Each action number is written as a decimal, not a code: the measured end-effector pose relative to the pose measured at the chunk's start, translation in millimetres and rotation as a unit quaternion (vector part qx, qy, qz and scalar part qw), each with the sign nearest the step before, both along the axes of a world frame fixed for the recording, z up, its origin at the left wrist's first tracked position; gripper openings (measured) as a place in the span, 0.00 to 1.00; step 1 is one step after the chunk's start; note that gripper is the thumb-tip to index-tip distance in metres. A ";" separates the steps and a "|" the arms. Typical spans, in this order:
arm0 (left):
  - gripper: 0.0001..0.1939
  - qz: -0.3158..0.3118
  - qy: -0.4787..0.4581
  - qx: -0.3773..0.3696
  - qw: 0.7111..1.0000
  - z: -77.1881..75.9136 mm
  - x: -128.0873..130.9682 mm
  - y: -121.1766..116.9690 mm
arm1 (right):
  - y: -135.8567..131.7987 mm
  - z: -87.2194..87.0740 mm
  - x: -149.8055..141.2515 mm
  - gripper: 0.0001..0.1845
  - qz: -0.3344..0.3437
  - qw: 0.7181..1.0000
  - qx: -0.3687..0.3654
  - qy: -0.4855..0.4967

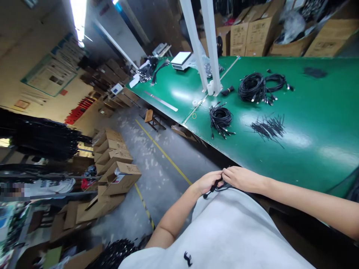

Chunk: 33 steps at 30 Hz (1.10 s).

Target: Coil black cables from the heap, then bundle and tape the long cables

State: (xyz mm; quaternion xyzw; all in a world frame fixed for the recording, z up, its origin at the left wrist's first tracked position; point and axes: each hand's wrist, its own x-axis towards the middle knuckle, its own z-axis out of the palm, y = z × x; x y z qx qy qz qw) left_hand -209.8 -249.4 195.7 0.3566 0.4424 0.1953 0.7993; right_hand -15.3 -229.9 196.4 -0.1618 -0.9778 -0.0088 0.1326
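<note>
Two bare hands, meeting before a soft white cloth shirt [224,228], just off the near edge of a smooth, glossy green tabletop [322,108]. Left hand [209,182]: fingers curled round a thin, pliant black cable [215,185], dark end hanging below. Right hand [238,178]: fingertips pressed together against the left; exact thing pinched hidden, cannot tell.

On the tabletop, near left: one round coil of black cables [221,117] with metal-tipped plugs. To its right: one loose heap of thin black strips [267,128]. Farther: one large ring-shaped coil of black cables [251,87], touching a smaller black coil [282,78]. Far left: one flat, straight silvery strip [164,101]. On the scuffed grey floor [151,179], left: several open brown cardboard boxes [126,168], in a row.
</note>
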 end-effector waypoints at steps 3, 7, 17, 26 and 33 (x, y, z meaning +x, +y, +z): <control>0.21 0.008 -0.004 0.001 1.000 2.5 1.7 1.2 | 4.4 5.6 1.0 0.09 0.007 1.000 0.017 0.002; 0.24 0.013 -0.025 -0.015 0.999 3.0 3.1 4.2 | 6.7 9.0 1.5 0.11 0.000 0.997 0.073 -0.022; 0.30 0.072 -0.014 0.020 0.997 -14.0 22.3 12.4 | 15.2 20.9 -12.9 0.12 -0.032 0.974 0.012 -0.226; 0.29 0.012 0.175 0.291 0.941 -28.0 26.9 51.0 | 59.1 20.9 -14.4 0.13 -0.244 0.925 -0.250 -0.148; 0.06 -0.067 0.477 0.494 0.724 -20.9 22.6 70.8 | 64.7 16.8 -18.4 0.12 -0.254 0.935 -0.192 -0.154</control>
